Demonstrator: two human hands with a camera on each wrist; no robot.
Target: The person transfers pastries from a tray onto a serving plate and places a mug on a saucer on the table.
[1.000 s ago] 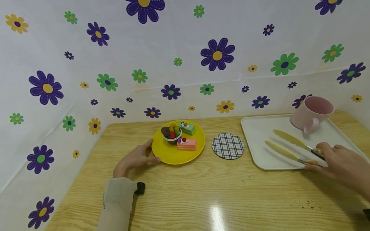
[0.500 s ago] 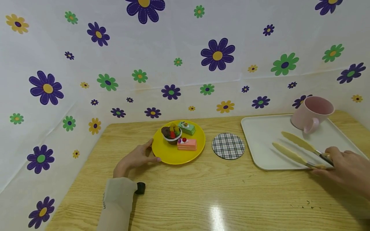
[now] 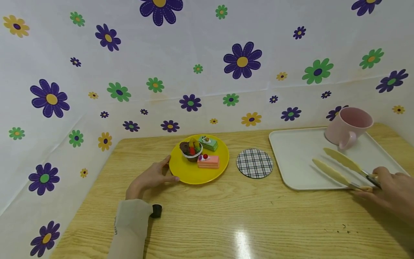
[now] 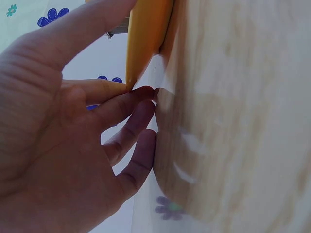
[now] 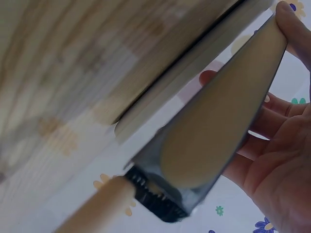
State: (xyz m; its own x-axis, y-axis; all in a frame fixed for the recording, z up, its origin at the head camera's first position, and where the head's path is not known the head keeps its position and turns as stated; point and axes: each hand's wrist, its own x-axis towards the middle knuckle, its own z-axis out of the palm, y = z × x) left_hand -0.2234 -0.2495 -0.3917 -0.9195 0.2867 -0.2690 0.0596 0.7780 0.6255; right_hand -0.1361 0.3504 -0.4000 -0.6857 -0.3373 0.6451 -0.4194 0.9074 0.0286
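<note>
At the left, my left hand [image 3: 154, 180] holds the edge of a yellow plate [image 3: 181, 174], thumb in front and fingers round its left side. In the left wrist view, the lower fingertips [image 4: 146, 141] meet the table. On the plate sit a toy dessert cup [image 3: 191, 150], a toy pink cake slice [image 3: 208, 162] and a toy green cake slice [image 3: 208, 143]. My right hand [image 3: 394, 192] grips tongs [image 3: 343, 160] by the handle end; their beige tips point left over the white tray [image 3: 294, 154], spread apart with nothing between them.
A pink mug [image 3: 347, 124] stands on the tray's far right. Between plate and tray lies a round checked coaster [image 3: 254, 163]. A flower-print sheet [image 3: 200, 46] hangs behind the wooden table [image 3: 207, 216] and along its left side.
My right hand has drawn the tongs to the right and slightly nearer, across the tray. My left hand, the plate and the toy food have stayed put.
</note>
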